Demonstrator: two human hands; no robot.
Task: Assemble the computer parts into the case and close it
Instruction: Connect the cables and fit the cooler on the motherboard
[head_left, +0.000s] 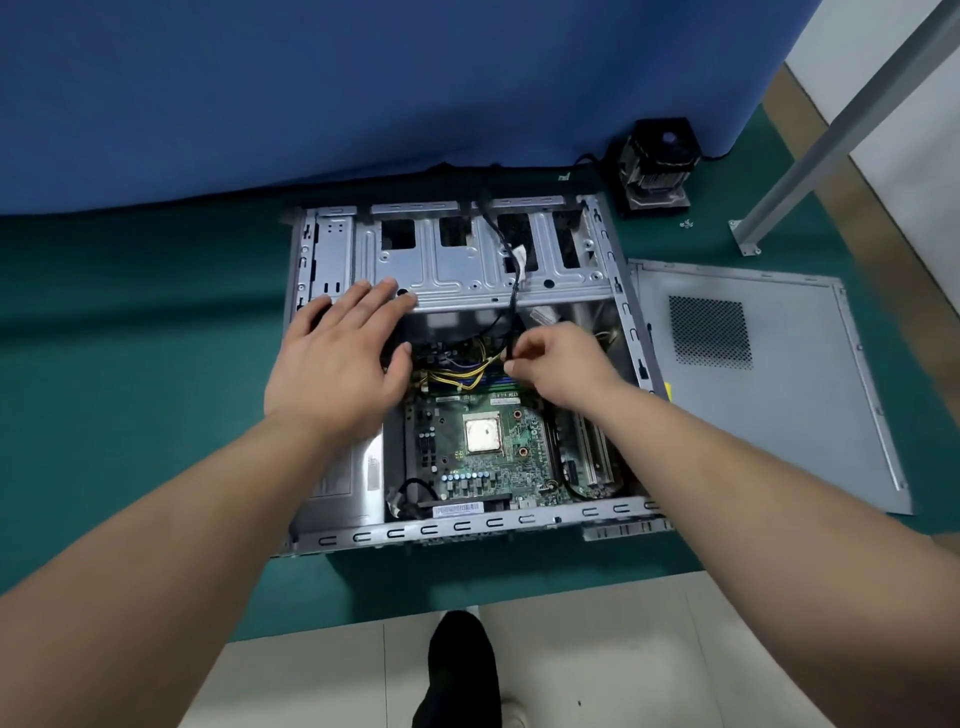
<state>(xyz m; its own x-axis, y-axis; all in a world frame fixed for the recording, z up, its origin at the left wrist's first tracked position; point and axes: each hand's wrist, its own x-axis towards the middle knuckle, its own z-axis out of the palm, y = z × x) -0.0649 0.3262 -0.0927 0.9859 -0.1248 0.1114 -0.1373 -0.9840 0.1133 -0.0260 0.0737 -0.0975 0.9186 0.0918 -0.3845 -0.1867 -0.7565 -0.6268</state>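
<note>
One cable (511, 306) pinched by R hand (558, 358).

Case (618, 291): bare sheet metal, grey, matt to satin, stamped and slotted. Drive cage (467, 270): same pressed metal, dull sheen. Side panel (789, 415): flat grey metal, matt, with a perforated mesh patch. Motherboard (498, 467): green board, semi-gloss; processor lid (483, 435) brushed pale metal. Cables (467, 371): smooth plastic sheathing, yellow and black. Table cover (130, 389): green, matt, cloth-like. Backdrop (311, 93): blue fabric.

side panel (769, 384) right of case (618, 291) — cooler (657, 161) behind (upright)
</note>
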